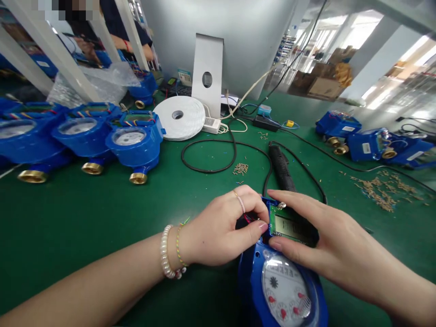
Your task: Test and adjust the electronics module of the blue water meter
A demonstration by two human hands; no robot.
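A blue water meter (254, 284) lies on the bench before me, its round dial (284, 284) facing up. A green circuit board (271, 219) with a small LCD sits at the open box behind the dial. My right hand (323, 231) spans this board, thumb on the near edge and fingers on the far edge. At the board's left edge my left hand (225, 227) is closed in a pinch, beside red and dark wires (248, 219). What lies between its fingertips is hidden. Just behind the meter rests a black electric screwdriver (282, 168).
Blue meters (134, 150) with brass fittings stand at left; more meters (366, 144) lie at right. Small screws form a pile (241, 168) and a wider scatter (381, 190). A white reel (179, 118) lies by the monitor stand (207, 59). Black cable (207, 171) loops across the bench. A person works behind.
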